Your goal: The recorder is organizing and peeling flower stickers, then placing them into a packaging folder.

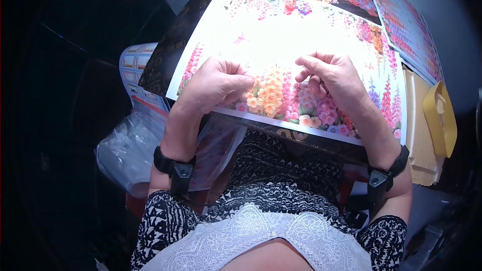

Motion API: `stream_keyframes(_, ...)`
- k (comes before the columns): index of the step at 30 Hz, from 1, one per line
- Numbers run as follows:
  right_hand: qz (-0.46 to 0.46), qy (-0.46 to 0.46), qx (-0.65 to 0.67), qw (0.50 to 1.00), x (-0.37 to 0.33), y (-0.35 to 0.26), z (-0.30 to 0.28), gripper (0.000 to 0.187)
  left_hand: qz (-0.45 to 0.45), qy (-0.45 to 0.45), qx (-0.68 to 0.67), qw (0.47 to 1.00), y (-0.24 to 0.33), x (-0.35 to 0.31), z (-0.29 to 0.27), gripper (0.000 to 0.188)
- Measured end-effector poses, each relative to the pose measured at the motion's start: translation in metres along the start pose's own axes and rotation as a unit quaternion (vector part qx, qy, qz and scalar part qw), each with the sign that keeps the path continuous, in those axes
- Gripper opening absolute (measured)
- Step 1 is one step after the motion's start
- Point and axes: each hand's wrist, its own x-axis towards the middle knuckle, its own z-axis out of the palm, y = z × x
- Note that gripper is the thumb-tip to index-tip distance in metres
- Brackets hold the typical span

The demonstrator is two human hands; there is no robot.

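Observation:
A large sheet printed with colourful flowers (339, 113) lies across a dark board in front of me, its middle washed out by bright light. My left hand (221, 83) is over the sheet's near left part, thumb and fingers pressed together beside the orange blossoms. To the right of those blossoms is my right hand (329, 75), its fingers curled in toward the thumb. The two hands are apart. Whatever is pinched in either one, if anything, is too small or too glared out to name. Black bands with small devices circle both forearms.
The dark board (163, 62) shows gold printing and a flower pattern at the far end. More floral sheets (409, 27) lie at far right, above brown paper (419, 120) and a yellow tray (448, 135). A clear plastic bag (123, 148) sits at left below a picture-printed sheet (133, 78).

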Motion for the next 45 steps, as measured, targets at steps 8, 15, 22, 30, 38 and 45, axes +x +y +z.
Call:
stream_keyframes(8, -0.03, 0.002, 0.006, 1.0, 0.003, 0.002, -0.006, 0.026, -0.014, 0.051, 0.021, 0.998, 0.0, -0.005, -0.002, 0.012)
stream_keyframes(15, -0.034, 0.023, -0.019, 0.999, 0.005, 0.004, -0.008, 0.026, -0.017, 0.055, 0.035, 0.998, -0.002, -0.009, -0.011, 0.014)
stream_keyframes(22, -0.036, 0.027, -0.034, 0.998, 0.005, 0.004, -0.009, 0.023, -0.025, 0.03, 0.041, 0.998, 0.001, -0.008, -0.007, 0.016)
stream_keyframes(30, -0.024, 0.019, -0.033, 0.999, 0.003, 0.001, -0.007, 0.024, -0.019, 0.015, 0.038, 0.999, 0.006, -0.002, 0.0, 0.013)
stream_keyframes(38, -0.008, -0.021, 0.012, 1.0, 0.001, -0.001, -0.002, 0.013, -0.001, 0.002, -0.007, 1.0, 0.016, -0.002, 0.015, 0.016)
stream_keyframes(45, -0.03, 0.028, 0.042, 0.998, 0.005, 0.002, -0.009, 0.012, -0.013, 0.132, 0.052, 0.99, -0.003, -0.017, -0.014, 0.022)
